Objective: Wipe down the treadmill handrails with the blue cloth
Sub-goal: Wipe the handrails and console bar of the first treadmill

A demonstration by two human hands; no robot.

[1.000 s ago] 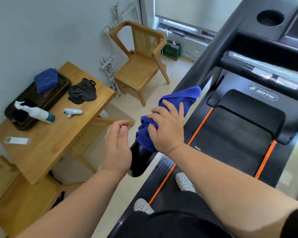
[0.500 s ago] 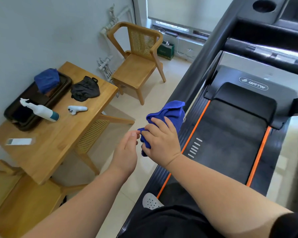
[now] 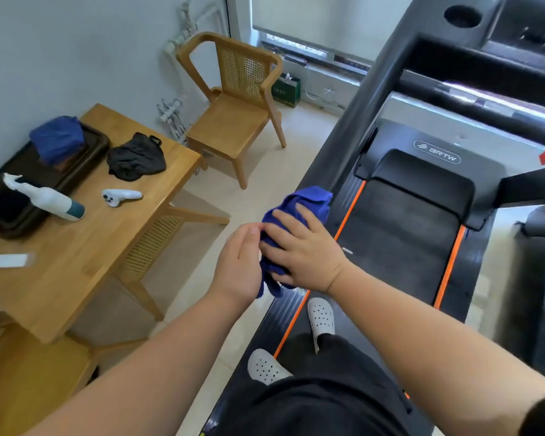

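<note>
- My right hand holds the blue cloth at the centre of my view. The fingers are spread and curled over the top of the bundle, and the thumb is tucked beneath it.
- My left hand sits against the cloth's nine o'clock side with its fingers close together and the fingertips touching the fabric. I cannot tell whether they pinch it.
- The cloth is bunched between both hands, with a loose tail hanging at six o'clock.
- The handrail runs down from one o'clock and disappears behind the cloth. I cannot tell whether the two touch.
- The treadmill belt lies at three o'clock, edged in orange, and my white shoes stand at its five o'clock end.
- A wooden table stands at nine o'clock. On it are a spray bottle lying on its side and a dark tray.
- A wooden chair stands at eleven o'clock.
</note>
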